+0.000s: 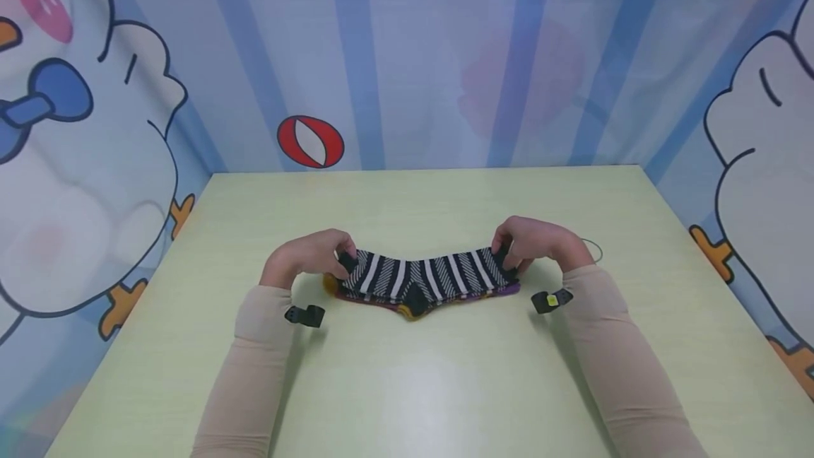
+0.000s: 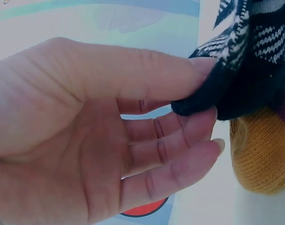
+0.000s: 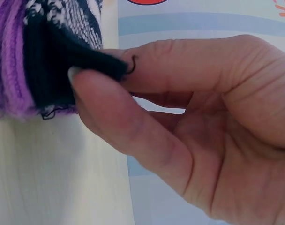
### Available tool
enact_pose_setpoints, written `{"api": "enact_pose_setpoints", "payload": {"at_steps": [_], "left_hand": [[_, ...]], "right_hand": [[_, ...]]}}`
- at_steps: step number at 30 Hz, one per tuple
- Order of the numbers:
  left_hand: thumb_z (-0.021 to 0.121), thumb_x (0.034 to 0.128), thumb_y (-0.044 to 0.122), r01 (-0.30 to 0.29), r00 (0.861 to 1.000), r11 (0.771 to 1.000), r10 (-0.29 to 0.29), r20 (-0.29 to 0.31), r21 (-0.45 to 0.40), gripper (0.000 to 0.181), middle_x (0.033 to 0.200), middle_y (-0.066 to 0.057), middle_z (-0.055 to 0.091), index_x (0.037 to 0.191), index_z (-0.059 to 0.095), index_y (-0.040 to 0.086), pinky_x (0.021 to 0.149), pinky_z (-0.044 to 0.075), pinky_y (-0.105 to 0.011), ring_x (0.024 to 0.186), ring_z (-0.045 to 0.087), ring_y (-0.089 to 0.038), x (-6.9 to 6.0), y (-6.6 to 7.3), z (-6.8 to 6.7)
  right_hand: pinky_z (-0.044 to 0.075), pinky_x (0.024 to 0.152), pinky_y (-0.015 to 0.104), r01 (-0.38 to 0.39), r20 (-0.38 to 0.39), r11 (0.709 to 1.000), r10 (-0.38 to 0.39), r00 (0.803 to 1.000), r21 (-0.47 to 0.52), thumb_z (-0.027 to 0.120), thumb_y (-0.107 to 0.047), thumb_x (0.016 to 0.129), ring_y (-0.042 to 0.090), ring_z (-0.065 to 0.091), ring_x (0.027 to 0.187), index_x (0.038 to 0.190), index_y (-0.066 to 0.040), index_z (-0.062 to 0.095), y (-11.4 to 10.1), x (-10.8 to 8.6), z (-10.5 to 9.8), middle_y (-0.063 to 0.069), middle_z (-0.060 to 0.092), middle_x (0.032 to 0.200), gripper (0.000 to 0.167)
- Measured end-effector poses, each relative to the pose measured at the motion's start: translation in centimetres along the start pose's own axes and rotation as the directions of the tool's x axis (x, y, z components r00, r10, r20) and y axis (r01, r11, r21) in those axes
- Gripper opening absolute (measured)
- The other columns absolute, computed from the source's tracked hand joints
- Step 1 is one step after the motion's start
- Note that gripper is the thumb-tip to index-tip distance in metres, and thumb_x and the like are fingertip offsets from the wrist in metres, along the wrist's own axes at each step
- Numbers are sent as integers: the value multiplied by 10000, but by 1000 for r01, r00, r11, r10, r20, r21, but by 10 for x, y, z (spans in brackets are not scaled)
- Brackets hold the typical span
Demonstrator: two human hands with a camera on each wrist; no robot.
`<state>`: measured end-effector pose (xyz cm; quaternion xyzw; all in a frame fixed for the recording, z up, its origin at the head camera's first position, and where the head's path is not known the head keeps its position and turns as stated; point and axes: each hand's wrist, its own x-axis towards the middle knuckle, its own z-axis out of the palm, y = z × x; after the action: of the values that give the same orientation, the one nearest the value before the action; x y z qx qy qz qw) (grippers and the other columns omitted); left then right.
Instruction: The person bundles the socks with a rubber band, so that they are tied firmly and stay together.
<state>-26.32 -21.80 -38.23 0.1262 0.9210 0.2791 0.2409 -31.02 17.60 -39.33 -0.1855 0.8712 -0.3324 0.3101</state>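
My left hand (image 1: 314, 253) pinches the striped sock (image 1: 384, 276) at nine o'clock, my right hand (image 1: 533, 239) at three, likely so its length spans the socks beneath (image 2: 262, 161)!

Bright, diffuse light, soft shadows
Glare whitens the table (image 1: 420, 387) nearer than the fingers (image 1: 343, 240); behind them, the left wrist view's curtain (image 2: 109, 28) looks washed out.

Purple knit (image 3: 13, 61), perhaps a sock, mostly hidden

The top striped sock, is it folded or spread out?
Spread out: the sock runs lengthwise from the left fingers to the right fingers, its black heel between them.
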Motion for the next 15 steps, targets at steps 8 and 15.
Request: {"api": "enact_pose_setpoints", "payload": {"at_steps": [8, 15], "left_hand": [[775, 817, 27, -13, 1000, 1000, 13, 20, 21, 337, 1107, -135, 569, 1106, 603, 30, 813, 476, -372, 949, 521, -266, 1, -2, 2], [792, 826, 93, -15, 1000, 998, 13, 27, 60, 288, 1010, -90, 573, 1036, 603, 38, 771, 444, -347, 909, 508, -239, 0, 0, 2]], "right_hand": [[570, 649, 355, -24, 19, 997, 26, 999, -67, 702, 112, 764, 234, 603, 799, 1057, 13, 584, 4, 4, 4, 177, 584, 1083, 331], [481, 623, 322, 17, -1, 982, -17, 1000, -189, 752, 60, 748, 172, 520, 658, 1055, -16, 601, 1, 3, 2, 174, 562, 1112, 350]]}}
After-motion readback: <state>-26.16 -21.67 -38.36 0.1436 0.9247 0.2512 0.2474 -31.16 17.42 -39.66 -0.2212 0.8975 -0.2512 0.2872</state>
